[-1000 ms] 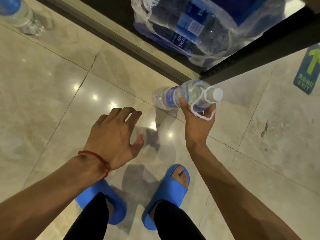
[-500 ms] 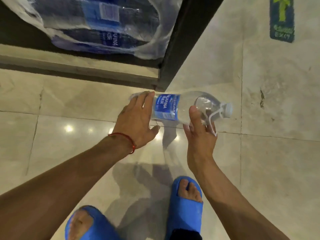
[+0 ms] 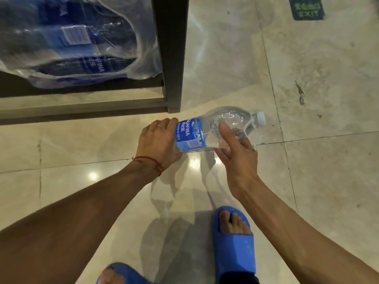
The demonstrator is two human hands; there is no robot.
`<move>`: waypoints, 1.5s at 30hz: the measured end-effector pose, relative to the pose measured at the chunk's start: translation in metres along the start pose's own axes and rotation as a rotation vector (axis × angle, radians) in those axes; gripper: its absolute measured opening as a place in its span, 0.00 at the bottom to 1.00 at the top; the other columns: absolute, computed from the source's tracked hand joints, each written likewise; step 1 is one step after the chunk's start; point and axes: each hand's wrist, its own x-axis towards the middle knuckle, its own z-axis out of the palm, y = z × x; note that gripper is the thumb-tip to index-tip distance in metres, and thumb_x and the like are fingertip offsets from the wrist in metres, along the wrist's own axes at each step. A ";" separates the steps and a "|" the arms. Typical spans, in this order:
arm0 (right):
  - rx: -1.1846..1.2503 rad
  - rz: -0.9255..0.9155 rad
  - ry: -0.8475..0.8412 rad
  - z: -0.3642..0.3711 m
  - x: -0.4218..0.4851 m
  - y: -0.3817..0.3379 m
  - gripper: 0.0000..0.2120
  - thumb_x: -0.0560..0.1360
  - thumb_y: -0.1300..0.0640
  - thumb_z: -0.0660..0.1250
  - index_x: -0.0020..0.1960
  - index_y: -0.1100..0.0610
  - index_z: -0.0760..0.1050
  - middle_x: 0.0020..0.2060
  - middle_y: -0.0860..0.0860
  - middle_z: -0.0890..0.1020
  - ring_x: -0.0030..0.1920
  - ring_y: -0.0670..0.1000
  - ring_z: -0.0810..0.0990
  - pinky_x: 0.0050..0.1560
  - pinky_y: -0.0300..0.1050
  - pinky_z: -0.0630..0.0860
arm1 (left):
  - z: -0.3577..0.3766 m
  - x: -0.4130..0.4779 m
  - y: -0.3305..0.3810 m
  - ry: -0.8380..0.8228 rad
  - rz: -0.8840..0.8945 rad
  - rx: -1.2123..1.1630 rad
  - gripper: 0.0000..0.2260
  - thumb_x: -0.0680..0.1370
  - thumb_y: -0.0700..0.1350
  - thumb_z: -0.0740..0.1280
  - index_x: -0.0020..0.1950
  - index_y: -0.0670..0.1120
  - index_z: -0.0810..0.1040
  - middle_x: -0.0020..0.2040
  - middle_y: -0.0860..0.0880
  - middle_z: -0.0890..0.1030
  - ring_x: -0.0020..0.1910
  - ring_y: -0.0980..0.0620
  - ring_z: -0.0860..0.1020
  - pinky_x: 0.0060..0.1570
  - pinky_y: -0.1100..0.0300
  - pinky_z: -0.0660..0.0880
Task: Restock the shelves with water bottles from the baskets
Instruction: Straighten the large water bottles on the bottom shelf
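The person is standing at the foot of the shelf [image 3: 82, 108] with one water bottle [image 3: 190, 132] held crosswise in front of them, lying on its side above the tiled floor [image 3: 317, 181], just this side of the shelf's dark corner post [image 3: 171, 48]. The cap [image 3: 260, 118] points to their right.

The left hand [image 3: 159, 143] is clamped over the bottle's base end, fingers [image 3: 164, 124] curled across the top of it. The right hand [image 3: 235, 156] takes the shoulder end, thumb pressed on the clear plastic. Its other fingers are under the bottle, so I would guess rather than swear that they are wrapped round it.

A shrink-wrapped pack of bottles [image 3: 71, 44] sits on the lowest shelf, near its right end by the post. No basket is in sight from here.

This looks to me like the carrying step: bottle in hand, not yet shelved. Next it has to be turned upright and set on a free bit of shelf, clear of the post and of the loose wrap, which could snag it.
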 end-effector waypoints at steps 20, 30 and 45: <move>-0.377 0.217 -0.195 0.043 -0.306 -0.137 0.25 0.69 0.49 0.80 0.61 0.60 0.80 0.51 0.56 0.87 0.51 0.55 0.87 0.44 0.38 0.83 | -0.236 -0.326 0.036 -0.082 -0.450 -0.299 0.42 0.66 0.56 0.78 0.77 0.50 0.67 0.64 0.47 0.73 0.62 0.44 0.71 0.60 0.51 0.68; -0.596 0.199 -0.608 0.095 -0.465 -0.219 0.20 0.71 0.53 0.76 0.61 0.56 0.82 0.49 0.52 0.89 0.45 0.47 0.87 0.44 0.39 0.82 | -0.349 -0.490 0.064 0.115 -0.768 -0.441 0.34 0.64 0.60 0.78 0.67 0.50 0.74 0.56 0.48 0.73 0.56 0.45 0.72 0.50 0.54 0.66; -1.011 0.155 -1.263 0.159 -0.659 -0.282 0.13 0.74 0.57 0.78 0.57 0.56 0.86 0.48 0.52 0.89 0.49 0.47 0.87 0.50 0.43 0.83 | -0.455 -0.667 0.149 0.530 -1.335 -0.651 0.19 0.62 0.52 0.75 0.50 0.53 0.76 0.45 0.54 0.80 0.45 0.49 0.80 0.44 0.56 0.76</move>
